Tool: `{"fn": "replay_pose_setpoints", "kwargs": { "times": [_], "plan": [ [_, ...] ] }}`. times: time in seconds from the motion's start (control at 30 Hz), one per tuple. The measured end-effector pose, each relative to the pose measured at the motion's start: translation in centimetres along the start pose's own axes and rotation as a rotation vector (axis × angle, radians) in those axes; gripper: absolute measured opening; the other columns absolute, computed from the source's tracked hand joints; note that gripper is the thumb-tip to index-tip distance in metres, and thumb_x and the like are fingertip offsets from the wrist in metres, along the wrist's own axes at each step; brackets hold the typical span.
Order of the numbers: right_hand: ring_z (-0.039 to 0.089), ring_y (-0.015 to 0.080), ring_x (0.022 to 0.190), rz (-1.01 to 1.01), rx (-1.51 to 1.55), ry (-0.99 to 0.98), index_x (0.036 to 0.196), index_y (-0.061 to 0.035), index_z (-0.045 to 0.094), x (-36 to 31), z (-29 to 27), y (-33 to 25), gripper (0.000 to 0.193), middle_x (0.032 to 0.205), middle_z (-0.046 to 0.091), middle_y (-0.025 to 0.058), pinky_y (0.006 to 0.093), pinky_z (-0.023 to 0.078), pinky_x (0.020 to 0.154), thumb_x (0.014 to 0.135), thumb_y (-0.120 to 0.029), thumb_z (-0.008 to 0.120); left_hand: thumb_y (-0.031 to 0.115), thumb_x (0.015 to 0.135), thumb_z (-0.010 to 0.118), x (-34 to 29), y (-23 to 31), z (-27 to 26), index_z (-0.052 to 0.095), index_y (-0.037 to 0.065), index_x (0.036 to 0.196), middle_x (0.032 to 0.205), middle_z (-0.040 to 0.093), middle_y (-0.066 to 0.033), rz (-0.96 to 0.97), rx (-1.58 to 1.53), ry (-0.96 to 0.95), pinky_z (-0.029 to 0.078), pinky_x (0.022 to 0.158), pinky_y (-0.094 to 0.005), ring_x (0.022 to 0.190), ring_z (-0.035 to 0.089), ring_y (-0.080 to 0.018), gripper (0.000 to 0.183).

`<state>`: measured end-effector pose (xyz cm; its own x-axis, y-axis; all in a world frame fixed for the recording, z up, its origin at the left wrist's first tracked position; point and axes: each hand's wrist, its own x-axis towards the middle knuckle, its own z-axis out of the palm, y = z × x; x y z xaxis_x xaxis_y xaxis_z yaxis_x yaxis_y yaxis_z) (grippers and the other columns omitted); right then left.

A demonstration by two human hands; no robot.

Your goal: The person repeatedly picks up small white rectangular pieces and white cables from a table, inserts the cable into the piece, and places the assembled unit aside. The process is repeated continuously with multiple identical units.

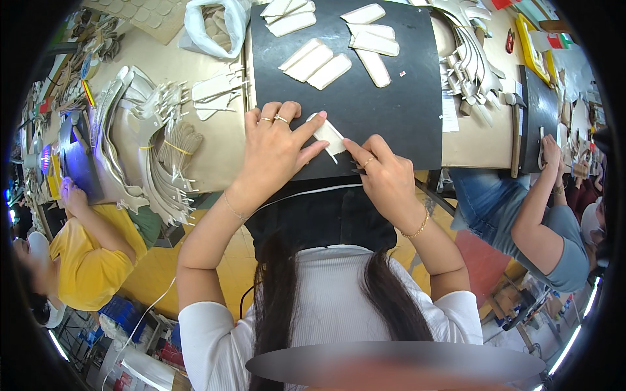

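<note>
A small off-white tab (330, 135) with a strip along its edge lies at an angle on the black mat (404, 124). My left hand (275, 138) holds it, index fingertip at its far end and thumb at its near left side. From the other side, my right hand (386, 168) has its fingers closed at the tab's right edge. Under the right hand a dark pointed tip (358, 171) shows; what it belongs to is hidden. Farther up the mat lie several similar rounded off-white tabs (372, 40), some overlapping.
Bundled curved pale straps (160, 171) lie at the left, beside more tabs (215, 91). Behind them stands a whitish plastic bag (215, 29) of pieces. To the right are more curved straps (466, 52) and a hammer (515, 130). Co-workers sit on both sides.
</note>
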<state>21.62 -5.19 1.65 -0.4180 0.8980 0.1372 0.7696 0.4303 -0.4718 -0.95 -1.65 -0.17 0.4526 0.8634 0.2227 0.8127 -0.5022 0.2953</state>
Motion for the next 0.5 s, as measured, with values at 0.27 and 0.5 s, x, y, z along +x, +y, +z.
{"fn": "replay_pose_setpoints", "kwargs": {
  "times": [0.27, 0.5],
  "plan": [
    [0.062, 0.0191, 0.058, 0.025, -0.019, 0.005, 0.12, -0.0054, 0.075, -1.4, -0.1, -0.2, 0.038, 0.086, 0.053, 0.0054, 0.0321, 0.052, 0.054, 0.083, 0.0, 0.067, 0.042, 0.082, 0.08, 0.2, -0.1, 0.0, 0.074, 0.023, 0.12, 0.105, 0.057, -0.0028, 0.022, 0.01, 0.023, 0.037, 0.088, -0.0421, 0.102, 0.052, -0.0231, 0.042],
    [0.063, 0.0204, 0.059, 0.051, -0.056, -0.037, 0.122, -0.0052, 0.074, -1.5, 0.0, -0.4, 0.042, 0.088, 0.054, 0.006, 0.0332, 0.053, 0.056, 0.081, 0.001, 0.068, 0.037, 0.08, 0.083, 0.3, 0.1, -0.3, 0.074, 0.023, 0.121, 0.106, 0.059, -0.0036, 0.002, -0.004, -0.01, 0.037, 0.088, -0.041, 0.105, 0.054, -0.0232, 0.044]
  ]
}}
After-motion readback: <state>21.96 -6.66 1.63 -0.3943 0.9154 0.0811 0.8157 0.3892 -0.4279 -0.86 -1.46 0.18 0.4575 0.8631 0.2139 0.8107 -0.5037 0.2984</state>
